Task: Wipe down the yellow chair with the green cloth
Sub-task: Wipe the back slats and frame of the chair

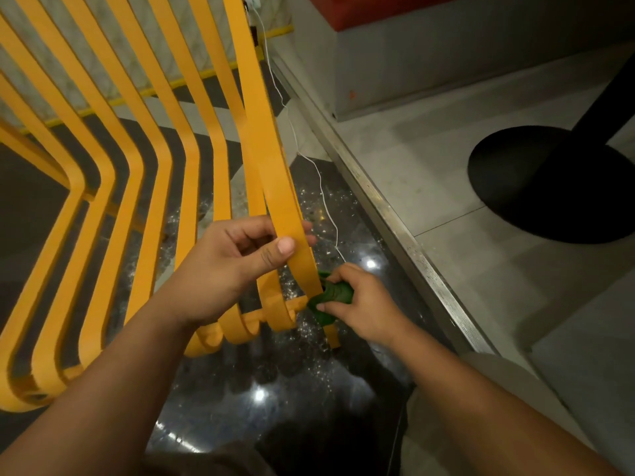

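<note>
**Pressing the green cloth (331, 296) to the end slat of the yellow chair (144, 187)**

The green cloth is bunched against the lower outer edge of the chair's rightmost slat, just above the crossbar. The right hand (359, 304) grips it, fingers curled round the wad. The left hand (226, 266) pinches the same slat higher up, thumb on its face and fingers wrapped behind. Just right of the chair, a white cable (319, 180) trails down over the dark polished floor (292, 389). Farther right, a metal edge strip (395, 214) borders pale tiles, where a black round table base (549, 183) stands well apart.
</note>
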A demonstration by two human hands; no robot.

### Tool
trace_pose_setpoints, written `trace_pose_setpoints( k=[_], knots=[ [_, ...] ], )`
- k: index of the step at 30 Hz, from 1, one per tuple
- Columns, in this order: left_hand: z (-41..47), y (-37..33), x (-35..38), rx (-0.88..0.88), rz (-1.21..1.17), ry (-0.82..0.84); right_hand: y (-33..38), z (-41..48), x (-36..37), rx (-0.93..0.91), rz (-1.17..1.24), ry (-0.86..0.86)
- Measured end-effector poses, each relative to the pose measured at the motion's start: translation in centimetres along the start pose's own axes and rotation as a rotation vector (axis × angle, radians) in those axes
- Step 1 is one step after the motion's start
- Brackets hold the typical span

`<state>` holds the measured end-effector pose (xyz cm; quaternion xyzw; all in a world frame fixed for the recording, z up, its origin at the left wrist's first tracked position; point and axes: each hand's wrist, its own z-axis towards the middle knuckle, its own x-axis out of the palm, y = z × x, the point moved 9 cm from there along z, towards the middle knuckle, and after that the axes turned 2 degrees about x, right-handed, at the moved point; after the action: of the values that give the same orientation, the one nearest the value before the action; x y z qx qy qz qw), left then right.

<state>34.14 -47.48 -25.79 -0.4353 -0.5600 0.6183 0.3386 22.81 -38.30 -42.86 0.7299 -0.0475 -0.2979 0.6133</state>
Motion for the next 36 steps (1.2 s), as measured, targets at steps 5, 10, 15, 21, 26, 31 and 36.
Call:
trace_pose_setpoints(
  k=[5, 10, 15, 21, 26, 31, 36],
  knots=[
    [-0.4, -0.7, 0.0, 0.008, 0.116, 0.01, 0.6, 0.2, -0.9, 0.002, 0.163, 0.119],
    [-2.2, -0.4, 0.2, -0.025, 0.091, 0.021, 0.2, 0.8, -1.1, 0.025, 0.209, 0.194],
    [-2.3, -0.6, 0.6, -0.027, 0.082, 0.008, -0.6, 1.5, -0.2, 0.04, -0.07, 0.132],
    [-2.4, -0.3, 0.5, -0.045, 0.034, 0.006, -0.4, 3.0, 1.0, 0.008, -0.203, 0.148],
    [-2.0, 0.0, 0.3, -0.063, 0.006, 0.019, 1.0, 5.7, 0.8, -0.039, -0.28, 0.08],
    [-1.7, -0.1, 0.1, -0.027, 0.012, 0.082, 1.8, 6.7, 0.6, -0.014, -0.321, 0.028],
    [-1.1, -1.1, -1.2, 0.039, 0.069, -0.006, 1.4, 4.3, 1.7, -0.023, -0.42, 0.169]
  ],
)
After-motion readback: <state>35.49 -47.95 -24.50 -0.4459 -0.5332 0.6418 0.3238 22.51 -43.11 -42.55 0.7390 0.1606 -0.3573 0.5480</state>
